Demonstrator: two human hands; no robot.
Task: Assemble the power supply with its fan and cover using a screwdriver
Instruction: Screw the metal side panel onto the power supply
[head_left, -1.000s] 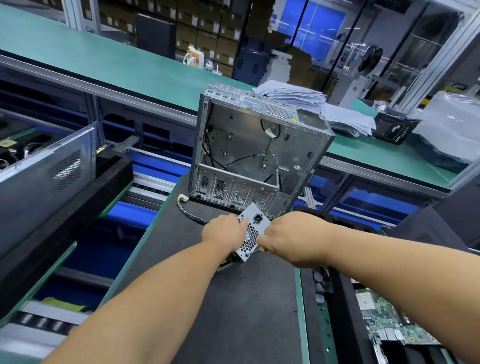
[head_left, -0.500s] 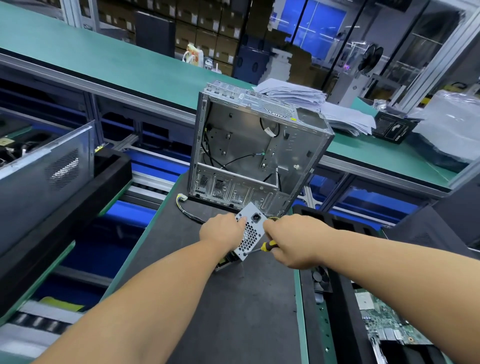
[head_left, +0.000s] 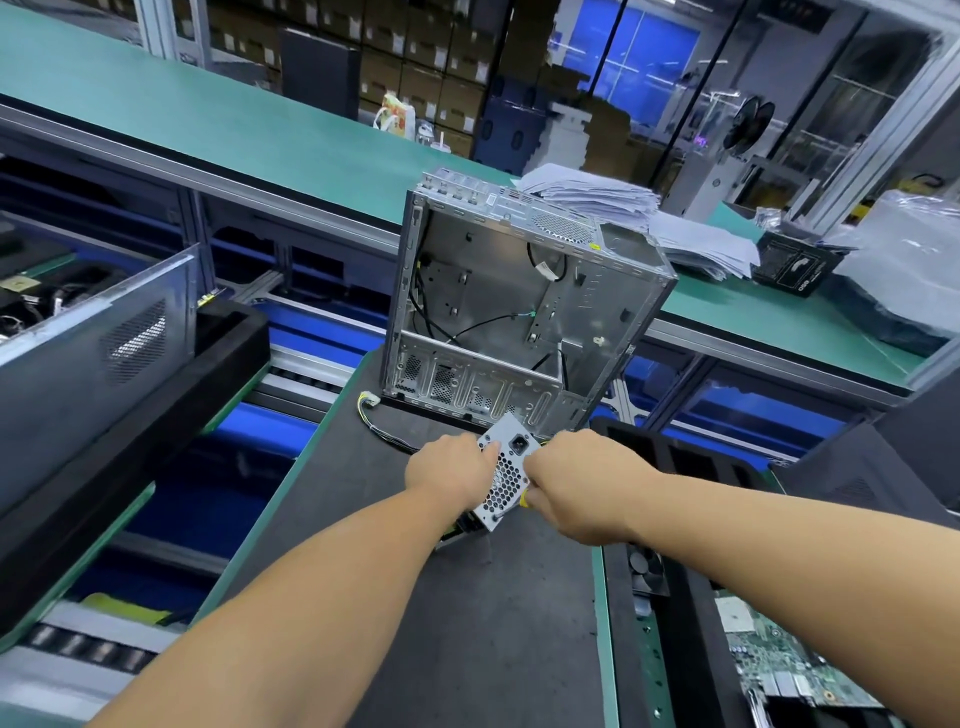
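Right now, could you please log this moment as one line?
left hand holds power supply | right hand grips screwdriver | case behind

A dark grey mat (head_left: 457, 623) runs from near to far down the middle. On its far end an open metal case (head_left: 519, 306) stands upright, with a wire bundle (head_left: 374, 415) lying just left of its base. Beyond, a green bench (head_left: 234, 130) carries a paper stack (head_left: 649, 218) and a black box (head_left: 800, 265) at far right.
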